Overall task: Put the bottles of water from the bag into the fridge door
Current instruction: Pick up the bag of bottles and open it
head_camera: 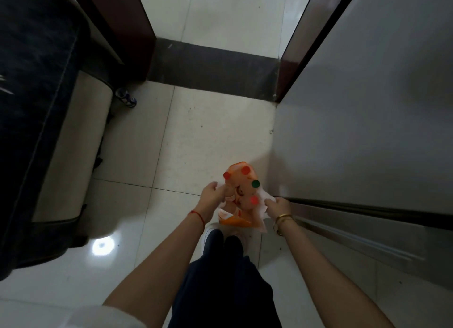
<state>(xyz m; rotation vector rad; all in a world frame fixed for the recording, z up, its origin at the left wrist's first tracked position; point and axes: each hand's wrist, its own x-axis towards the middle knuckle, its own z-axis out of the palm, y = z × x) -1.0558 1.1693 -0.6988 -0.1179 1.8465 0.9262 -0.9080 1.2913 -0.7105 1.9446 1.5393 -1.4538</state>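
Left hand (210, 195): closed on the left edge of the bag (241, 200), fingers curled into the plastic; a red string sits on the wrist.
Right hand (278, 206): pinching the right edge of the bag, fingers folded over a white flap; a gold bangle (283, 218) circles the wrist.
Bag: orange and white plastic, held between the two hands, pulled apart at the mouth; it sits low, just above or on the floor (191, 136), which of the two cannot be told.
Bottles (250, 190): inside the bag, between the hands; only caps show clearly; three red caps and one green cap (255, 184); the green one lies nearer the right hand.
Fridge (367, 107): grey, just right of the right hand; its doors look closed; a dark seam runs across it beside the right wrist.
Shoes (210, 232): white, just behind the bag, under dark trousers.
Sofa (36, 107): dark, well to the left of the left hand.
Can (126, 97): on the floor, far ahead and left of the left hand, beside the sofa.
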